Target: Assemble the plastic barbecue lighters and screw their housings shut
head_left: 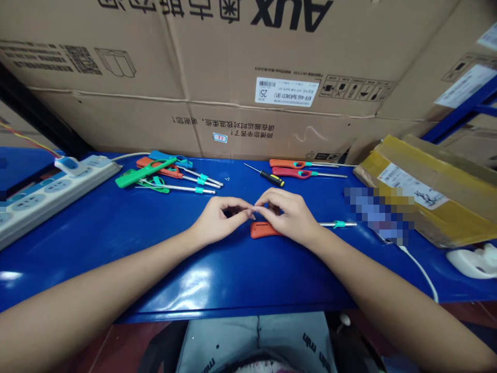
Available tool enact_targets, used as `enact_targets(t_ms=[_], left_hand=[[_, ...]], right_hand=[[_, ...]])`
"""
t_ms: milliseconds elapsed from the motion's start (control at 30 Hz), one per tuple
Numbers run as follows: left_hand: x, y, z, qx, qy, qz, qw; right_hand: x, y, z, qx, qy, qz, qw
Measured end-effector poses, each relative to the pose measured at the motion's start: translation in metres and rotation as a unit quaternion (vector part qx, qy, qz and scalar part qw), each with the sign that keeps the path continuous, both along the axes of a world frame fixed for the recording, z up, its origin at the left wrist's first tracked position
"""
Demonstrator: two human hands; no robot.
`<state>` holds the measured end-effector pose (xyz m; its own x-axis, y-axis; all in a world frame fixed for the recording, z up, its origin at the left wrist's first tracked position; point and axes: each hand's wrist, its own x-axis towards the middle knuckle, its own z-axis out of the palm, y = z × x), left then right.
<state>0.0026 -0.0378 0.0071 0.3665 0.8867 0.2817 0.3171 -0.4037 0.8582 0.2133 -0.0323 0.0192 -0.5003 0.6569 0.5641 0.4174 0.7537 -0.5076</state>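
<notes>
Fingertips of my left hand (222,220) and my right hand (289,213) meet above the blue table, each in a pinch. Whatever lies between them is too small to make out. Under my right hand rests an orange long-necked lighter (264,230), its middle hidden by the hand and its metal tube pointing right. Behind my hands lies a screwdriver (272,178) with a black and yellow handle. Two assembled lighters, one orange (287,163) and one red (290,173), lie to its right. A pile of lighter parts, including a green handle shell (145,172), sits at the left.
A white power strip (50,194) runs along the left side. At the right are an opened cardboard box (427,186) with yellow tape, a blurred-out device (380,215) on a white cable, and a white object (473,261). A large carton (217,67) stands behind the table.
</notes>
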Motion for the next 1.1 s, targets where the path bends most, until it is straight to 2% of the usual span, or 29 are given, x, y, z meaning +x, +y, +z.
enact_targets(t_ms=[167, 367, 533, 700, 867, 967, 1100], left_hand=[[-0.002, 0.000, 0.005, -0.013, -0.031, -0.057, 0.998], [-0.002, -0.002, 0.007, 0.026, -0.020, -0.106, 0.994], [-0.003, 0.000, 0.005, -0.040, -0.041, -0.123, 0.991], [-0.003, 0.001, 0.003, -0.054, -0.032, -0.121, 0.991], [0.000, -0.001, 0.004, -0.034, -0.027, -0.106, 0.993], [0.001, -0.001, 0.004, -0.031, -0.033, -0.099, 0.994], [0.002, -0.001, 0.003, -0.025, -0.058, -0.084, 0.994]], right_hand=[[0.004, 0.002, 0.003, -0.032, -0.015, 0.051, 0.998], [0.009, 0.002, 0.011, -0.092, -0.026, 0.085, 0.992], [0.011, 0.001, 0.014, -0.067, -0.072, 0.110, 0.989], [0.011, -0.002, 0.015, -0.023, -0.152, 0.086, 0.984], [0.012, -0.004, 0.018, -0.014, -0.167, 0.061, 0.984], [0.011, -0.005, 0.016, -0.009, -0.150, 0.037, 0.988], [0.007, -0.004, 0.010, -0.027, -0.069, 0.003, 0.997]])
